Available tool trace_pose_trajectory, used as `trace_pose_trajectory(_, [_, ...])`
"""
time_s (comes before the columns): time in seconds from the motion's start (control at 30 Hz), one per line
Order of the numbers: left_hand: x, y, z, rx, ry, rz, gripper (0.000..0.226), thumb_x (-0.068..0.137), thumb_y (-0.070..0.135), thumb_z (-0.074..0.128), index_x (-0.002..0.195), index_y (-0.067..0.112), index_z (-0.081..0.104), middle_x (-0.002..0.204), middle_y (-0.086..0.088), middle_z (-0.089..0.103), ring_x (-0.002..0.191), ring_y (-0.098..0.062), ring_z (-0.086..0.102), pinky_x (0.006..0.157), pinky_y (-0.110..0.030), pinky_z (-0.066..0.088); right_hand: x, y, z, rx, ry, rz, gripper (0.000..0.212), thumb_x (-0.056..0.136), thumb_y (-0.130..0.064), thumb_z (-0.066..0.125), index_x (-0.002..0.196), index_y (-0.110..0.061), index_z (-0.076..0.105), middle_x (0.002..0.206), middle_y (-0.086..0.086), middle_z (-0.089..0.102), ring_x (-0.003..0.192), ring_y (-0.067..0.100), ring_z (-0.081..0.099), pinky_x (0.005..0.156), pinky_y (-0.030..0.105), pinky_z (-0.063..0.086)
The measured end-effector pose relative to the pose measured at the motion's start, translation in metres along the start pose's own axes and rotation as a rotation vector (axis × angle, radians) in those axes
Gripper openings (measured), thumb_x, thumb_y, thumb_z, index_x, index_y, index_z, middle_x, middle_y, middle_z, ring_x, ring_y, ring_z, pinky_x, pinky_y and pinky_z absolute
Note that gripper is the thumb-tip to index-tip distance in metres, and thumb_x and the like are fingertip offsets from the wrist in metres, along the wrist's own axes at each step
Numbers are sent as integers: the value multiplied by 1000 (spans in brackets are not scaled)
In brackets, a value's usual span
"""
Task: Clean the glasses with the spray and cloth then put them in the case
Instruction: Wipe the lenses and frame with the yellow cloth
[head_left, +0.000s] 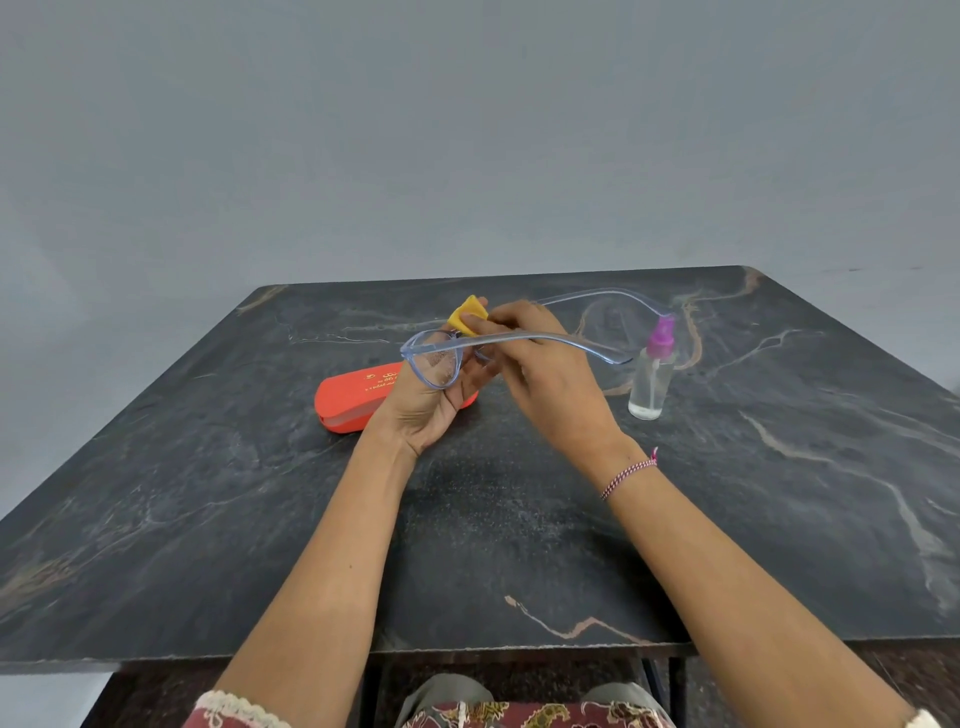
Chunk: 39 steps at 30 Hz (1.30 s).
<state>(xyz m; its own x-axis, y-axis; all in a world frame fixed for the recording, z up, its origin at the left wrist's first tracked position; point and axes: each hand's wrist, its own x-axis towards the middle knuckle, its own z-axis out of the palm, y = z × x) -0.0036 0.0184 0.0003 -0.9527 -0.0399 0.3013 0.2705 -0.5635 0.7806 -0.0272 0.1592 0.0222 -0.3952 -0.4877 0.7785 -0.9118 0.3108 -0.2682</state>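
step in hand: wiping. the clear blue-tinted plastic glasses (434, 364) are held up off the dark marbled stone table (208, 493), above the orange hard case (350, 402), which looks closed. temples are open and stick out to the right. left hand (434, 410) is palm-up, curled round the frame near the bridge; exact finger placement is hidden behind the lens. right hand (540, 371) pinches the small folded yellow cloth (470, 313) at the far lens. near lens looks speckled, likely spray droplets, so i'd say it's not wiped yet.

to do it well: hold by rim or bridge, never the lens face. cloth on both sides of the lens, light pressure, small circles from centre out. support the frame close to the lens being wiped so the bridge doesn't flex. then do the near lens with a dry part of the cloth.

risk: the temple tips are near the clear spray bottle with magenta nozzle (652, 379) standing to the right; turn the frame carefully. case needs opening before stowing.
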Motion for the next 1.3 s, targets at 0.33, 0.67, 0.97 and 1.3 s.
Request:
trace_pose_trajectory(0.33, [0, 5, 1, -6, 54, 41, 41, 73, 19, 70, 113, 15, 61, 102, -5, 71, 89, -13, 68, 72, -21, 55, -1, 2, 6, -108, 101, -43, 28, 82, -5, 49, 103, -2, 66, 91, 13, 63, 88, 20, 50, 78, 23, 40])
trace_pose_trajectory(0.67, [1, 2, 3, 51, -17, 26, 47, 62, 29, 82, 107, 18, 70, 108, -4, 70, 100, -18, 67, 79, -27, 55, -1, 11, 10, -189, 112, 63, 30, 85, -2, 57, 115, -4, 63, 90, 12, 58, 80, 24, 55, 75, 22, 42])
trace_pose_trajectory(0.97, [0, 4, 2, 99, 12, 20, 60, 61, 31, 83, 114, 15, 61, 105, -1, 71, 97, -15, 67, 78, -26, 56, -3, 10, 9, -124, 60, 26, 33, 89, -10, 48, 118, -9, 62, 90, 8, 57, 79, 17, 53, 75, 19, 41])
trace_pose_trajectory(1.3, [3, -4, -1, 65, 55, 7, 58, 60, 33, 84, 110, 12, 63, 100, -2, 70, 94, -14, 67, 78, -26, 56, -1, 14, 11, -60, 92, 37, 27, 87, -4, 52, 110, -5, 66, 90, 10, 61, 79, 19, 55, 68, 19, 41])
